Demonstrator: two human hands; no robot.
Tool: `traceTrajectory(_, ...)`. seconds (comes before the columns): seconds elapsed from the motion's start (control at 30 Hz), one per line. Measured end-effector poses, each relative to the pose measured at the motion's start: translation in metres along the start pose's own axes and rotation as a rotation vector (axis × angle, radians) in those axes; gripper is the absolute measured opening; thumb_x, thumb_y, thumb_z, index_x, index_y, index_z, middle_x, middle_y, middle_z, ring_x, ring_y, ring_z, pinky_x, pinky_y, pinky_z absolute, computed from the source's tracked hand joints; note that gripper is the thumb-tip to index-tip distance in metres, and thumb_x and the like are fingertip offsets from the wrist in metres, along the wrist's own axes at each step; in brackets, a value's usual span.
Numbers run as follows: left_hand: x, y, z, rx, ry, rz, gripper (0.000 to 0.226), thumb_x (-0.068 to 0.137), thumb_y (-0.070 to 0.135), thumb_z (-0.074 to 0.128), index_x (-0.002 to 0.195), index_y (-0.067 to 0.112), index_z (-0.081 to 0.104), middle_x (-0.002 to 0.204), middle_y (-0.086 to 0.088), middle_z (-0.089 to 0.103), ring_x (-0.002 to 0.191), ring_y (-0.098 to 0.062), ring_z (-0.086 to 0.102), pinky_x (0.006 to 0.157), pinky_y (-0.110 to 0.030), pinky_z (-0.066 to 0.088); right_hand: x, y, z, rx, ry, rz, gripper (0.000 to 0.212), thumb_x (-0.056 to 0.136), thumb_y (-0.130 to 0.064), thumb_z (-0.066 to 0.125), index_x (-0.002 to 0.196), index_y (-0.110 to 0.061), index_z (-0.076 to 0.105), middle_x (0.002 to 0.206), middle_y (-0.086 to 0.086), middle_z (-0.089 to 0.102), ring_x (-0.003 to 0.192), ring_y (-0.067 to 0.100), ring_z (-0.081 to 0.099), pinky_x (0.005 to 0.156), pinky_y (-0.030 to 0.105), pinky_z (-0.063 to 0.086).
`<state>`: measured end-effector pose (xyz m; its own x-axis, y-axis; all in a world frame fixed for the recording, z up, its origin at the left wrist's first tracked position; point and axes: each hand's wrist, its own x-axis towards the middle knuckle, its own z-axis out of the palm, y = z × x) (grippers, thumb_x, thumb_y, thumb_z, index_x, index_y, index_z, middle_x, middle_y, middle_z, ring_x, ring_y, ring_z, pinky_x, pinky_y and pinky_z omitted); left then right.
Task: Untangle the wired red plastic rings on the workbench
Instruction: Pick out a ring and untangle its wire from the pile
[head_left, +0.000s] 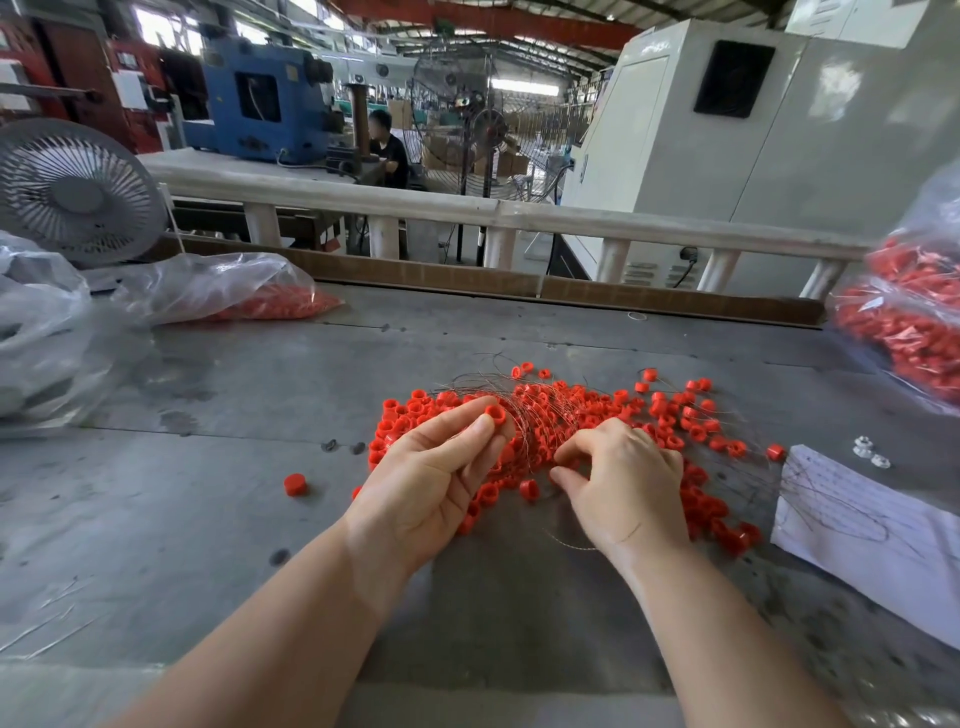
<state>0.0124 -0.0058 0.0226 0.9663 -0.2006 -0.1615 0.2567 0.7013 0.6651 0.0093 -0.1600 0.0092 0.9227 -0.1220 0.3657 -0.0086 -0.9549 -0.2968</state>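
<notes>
Factory hall, grey metal workbench (218, 499), scuffed and stained, with a low cardboard strip (467, 283) along its far edge.

Left hand (436, 483): palm turned partly up, thumb and fingertips pinching one red ring (495, 414) lifted just above the heap. Thin wire strands run from that ring down into the tangle.

Right hand (626, 488): palm down over the middle of the heap, fingers curled, thumb and forefinger drawn together at the wires; whether a strand is actually pinched cannot be told.

Pile of red rings (613, 410): short, hollow plastic collars, bright orange-red, many dozens, spread mid-bench ahead of both hands. Fine grey wire (524, 400) loops over and through them in arcs, thickest between the two hands. Stragglers trail off to the right; one loose ring (295, 485) sits alone left of the pile.

Room around: bare bench left and in front of the heap. Right of the heap, a written sheet of paper (857, 530) lies close, its corner near the outermost rings, with a few small white nuts (870, 453) just beyond it. Clear bag of red parts (904, 322) at the right edge; another bag (223, 296) far left, crumpled plastic (41, 332) and a desk fan (78, 192) beside it.
</notes>
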Motion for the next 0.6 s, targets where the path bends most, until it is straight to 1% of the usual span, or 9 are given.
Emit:
traceTrajectory(0.07,-0.0003,0.0002,0.0,-0.002,-0.01,-0.004,0.019,0.067,-0.001,0.06,0.072,0.007,0.077,0.08,-0.012,0.073,0.072,-0.015,0.072,0.058,-0.018,0.056,-0.0004,0.0002,0.0017,-0.029,-0.008,-0.028,0.008,0.085,-0.036,0.066,0.091,-0.031,0.067,0.091,-0.012,0.046,0.103,0.014,0.047,0.074,0.027,0.014)
traceTrajectory(0.13,-0.0005,0.0005,-0.0006,-0.007,-0.019,-0.011,0.02,0.066,0.0,0.06,0.073,0.006,0.077,0.08,-0.012,0.073,0.072,-0.015,0.072,0.058,-0.018,0.056,-0.0004,0.001,0.003,-0.046,-0.02,-0.046,0.009,0.086,-0.036,0.063,0.093,-0.032,0.066,0.096,-0.012,0.049,0.104,0.013,0.046,0.076,0.028,0.016)
traceTrajectory(0.23,-0.0007,0.0007,-0.0006,-0.013,-0.03,-0.022,0.02,0.066,0.0,0.06,0.074,0.006,0.077,0.081,-0.013,0.073,0.073,-0.015,0.072,0.058,-0.018,0.056,0.0005,0.0024,0.0042,-0.069,-0.028,-0.083,0.01,0.09,-0.035,0.059,0.097,-0.031,0.064,0.104,-0.011,0.054,0.107,0.012,0.046,0.083,0.03,0.022)
traceTrajectory(0.33,-0.001,0.0007,-0.0006,-0.012,-0.039,-0.028,0.02,0.066,0.0,0.06,0.075,0.006,0.077,0.08,-0.013,0.073,0.072,-0.015,0.072,0.057,-0.017,0.056,0.0009,0.0035,0.0056,-0.085,-0.006,-0.123,0.01,0.092,-0.034,0.055,0.096,-0.029,0.062,0.102,-0.012,0.053,0.106,0.012,0.047,0.085,0.03,0.021)
traceTrajectory(0.43,-0.0012,0.0008,-0.0007,-0.014,-0.041,-0.027,0.02,0.067,0.0,0.06,0.076,0.006,0.077,0.079,-0.013,0.073,0.071,-0.015,0.072,0.056,-0.017,0.055,0.0004,0.0017,0.0035,0.015,0.097,-0.14,0.009,0.091,-0.029,0.058,0.09,-0.022,0.063,0.094,-0.009,0.055,0.097,0.014,0.05,0.079,0.026,0.021)
traceTrajectory(0.5,-0.0012,0.0011,-0.0009,-0.017,-0.044,-0.031,0.02,0.067,0.0,0.06,0.077,0.005,0.077,0.08,-0.013,0.073,0.072,-0.015,0.072,0.057,-0.017,0.056,0.0002,-0.0007,0.0007,0.158,0.171,-0.139,0.009,0.088,-0.02,0.063,0.083,-0.013,0.063,0.082,-0.004,0.06,0.083,0.018,0.055,0.073,0.026,0.027)
traceTrajectory(0.57,-0.0011,0.0011,-0.0009,-0.021,-0.047,-0.037,0.02,0.066,-0.001,0.061,0.078,0.005,0.077,0.081,-0.013,0.073,0.073,-0.016,0.072,0.058,-0.017,0.056,-0.0007,-0.0025,-0.0011,0.239,0.18,-0.124,0.01,0.088,-0.016,0.063,0.08,-0.01,0.061,0.074,-0.001,0.063,0.072,0.019,0.056,0.065,0.027,0.032)
traceTrajectory(0.6,-0.0011,0.001,-0.0012,-0.023,-0.048,-0.037,0.021,0.066,-0.001,0.061,0.078,0.005,0.077,0.081,-0.013,0.073,0.073,-0.016,0.072,0.058,-0.018,0.056,-0.0014,-0.0029,-0.0008,0.242,0.162,-0.124,0.01,0.088,-0.015,0.063,0.08,-0.01,0.061,0.074,-0.001,0.063,0.071,0.019,0.055,0.062,0.027,0.033)
